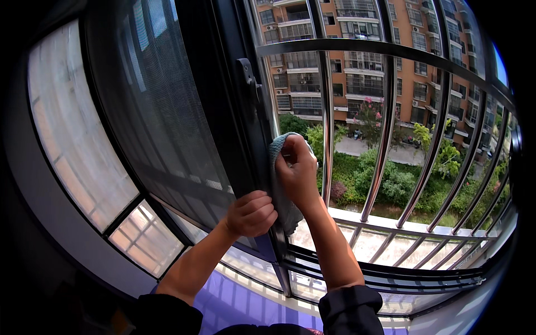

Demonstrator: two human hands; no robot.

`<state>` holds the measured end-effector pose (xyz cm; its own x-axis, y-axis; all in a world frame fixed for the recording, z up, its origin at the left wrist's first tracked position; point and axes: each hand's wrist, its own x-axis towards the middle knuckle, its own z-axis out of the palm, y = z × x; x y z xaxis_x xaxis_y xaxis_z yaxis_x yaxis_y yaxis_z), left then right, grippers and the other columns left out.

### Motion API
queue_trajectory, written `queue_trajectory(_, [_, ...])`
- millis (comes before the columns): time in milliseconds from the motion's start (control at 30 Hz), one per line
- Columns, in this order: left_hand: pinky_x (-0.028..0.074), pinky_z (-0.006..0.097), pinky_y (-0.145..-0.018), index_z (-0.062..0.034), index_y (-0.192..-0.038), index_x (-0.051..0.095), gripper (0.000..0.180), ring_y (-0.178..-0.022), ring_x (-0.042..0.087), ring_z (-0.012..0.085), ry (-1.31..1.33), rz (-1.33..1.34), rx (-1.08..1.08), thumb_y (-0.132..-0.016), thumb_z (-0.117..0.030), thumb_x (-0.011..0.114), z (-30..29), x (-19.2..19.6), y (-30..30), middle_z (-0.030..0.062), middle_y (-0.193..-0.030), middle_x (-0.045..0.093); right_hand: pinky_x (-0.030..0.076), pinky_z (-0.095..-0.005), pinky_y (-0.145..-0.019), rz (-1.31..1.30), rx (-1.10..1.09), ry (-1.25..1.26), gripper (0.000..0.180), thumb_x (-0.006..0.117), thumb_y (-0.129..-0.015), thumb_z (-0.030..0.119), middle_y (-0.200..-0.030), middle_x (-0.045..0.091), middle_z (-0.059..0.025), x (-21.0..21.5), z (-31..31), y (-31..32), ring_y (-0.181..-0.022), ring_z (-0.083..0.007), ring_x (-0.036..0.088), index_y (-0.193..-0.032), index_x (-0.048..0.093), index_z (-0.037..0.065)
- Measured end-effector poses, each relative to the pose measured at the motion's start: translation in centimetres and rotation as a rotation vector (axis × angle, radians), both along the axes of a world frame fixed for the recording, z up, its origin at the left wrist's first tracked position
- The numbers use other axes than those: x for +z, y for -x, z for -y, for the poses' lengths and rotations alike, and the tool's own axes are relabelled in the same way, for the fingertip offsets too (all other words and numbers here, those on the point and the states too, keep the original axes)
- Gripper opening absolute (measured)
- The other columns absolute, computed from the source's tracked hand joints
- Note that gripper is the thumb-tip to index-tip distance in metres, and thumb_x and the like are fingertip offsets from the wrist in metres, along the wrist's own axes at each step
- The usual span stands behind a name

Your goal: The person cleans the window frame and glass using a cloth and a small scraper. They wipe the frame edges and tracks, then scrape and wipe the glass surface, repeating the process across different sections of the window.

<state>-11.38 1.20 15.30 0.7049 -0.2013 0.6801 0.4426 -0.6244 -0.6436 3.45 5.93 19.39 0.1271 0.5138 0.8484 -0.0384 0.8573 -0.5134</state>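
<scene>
A grey-blue cleaning cloth [285, 206] hangs against the edge of the dark window frame [237, 120]. My right hand [297, 167] pinches the upper part of the cloth and presses it to that edge; the lower end droops below. Just left of it and lower, my left hand [251, 214] has its fingers curled around the frame's edge, next to the cloth. Above both hands, a black window latch [247, 81] is fixed to the frame. The mesh screen panel [151, 100] stretches to the left of the frame.
Shiny metal security bars [385, 139] stand outside the opening on the right, joined by a horizontal rail [368, 46]. The black sliding track [391, 279] runs along the bottom. Fixed glass panes [78, 128] are at the left. Shrubs and an apartment building [360, 72] show beyond.
</scene>
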Motion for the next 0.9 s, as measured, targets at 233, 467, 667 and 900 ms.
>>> queue_trajectory(233, [0.05,0.036,-0.082,-0.0091,-0.077,0.061,0.006,-0.085,0.058,0.0199,0.002,0.034,-0.002,-0.074,-0.008,0.056,-0.3,-0.1,-1.0,0.0031,-0.087,0.055,0.049,-0.0292,-0.07,-0.002,0.151,-0.135,0.019,0.064,-0.08,0.008,-0.078,0.064,-0.0121,10.3,-1.8,-1.3,-0.073,-0.0185,0.064,-0.093,0.055,-0.002])
queue_trajectory(467, [0.051,0.036,-0.082,-0.0096,-0.076,0.06,0.007,-0.083,0.058,0.0197,0.036,0.072,-0.031,-0.071,-0.007,0.057,0.2,0.3,-1.1,0.0029,-0.085,0.055,0.05,-0.0302,-0.066,0.192,0.144,0.073,0.016,0.063,-0.075,0.002,-0.074,0.059,-0.0093,-5.6,-1.1,-2.0,-0.07,-0.0176,0.062,-0.088,0.055,0.0])
queue_trajectory(667, [0.051,0.036,-0.081,-0.0105,-0.076,0.06,0.006,-0.083,0.058,0.0193,0.03,0.072,0.004,-0.073,-0.007,0.056,0.1,-0.2,-1.0,0.0023,-0.082,0.054,0.05,-0.0287,-0.07,0.005,0.142,0.001,0.017,0.064,-0.077,0.005,-0.078,0.064,-0.0118,4.0,-0.7,-1.2,-0.074,-0.0169,0.065,-0.09,0.056,-0.002])
queue_trajectory(900, [0.053,0.035,-0.077,-0.0089,-0.076,0.06,0.009,-0.081,0.058,0.02,0.037,0.087,-0.037,-0.07,-0.003,0.056,0.3,0.0,-0.8,0.0026,-0.082,0.055,0.05,-0.0249,-0.069,-0.053,0.224,-0.07,0.013,0.064,-0.079,0.006,-0.076,0.065,-0.0075,8.4,-2.3,-0.6,-0.074,-0.0108,0.062,-0.088,0.059,-0.002])
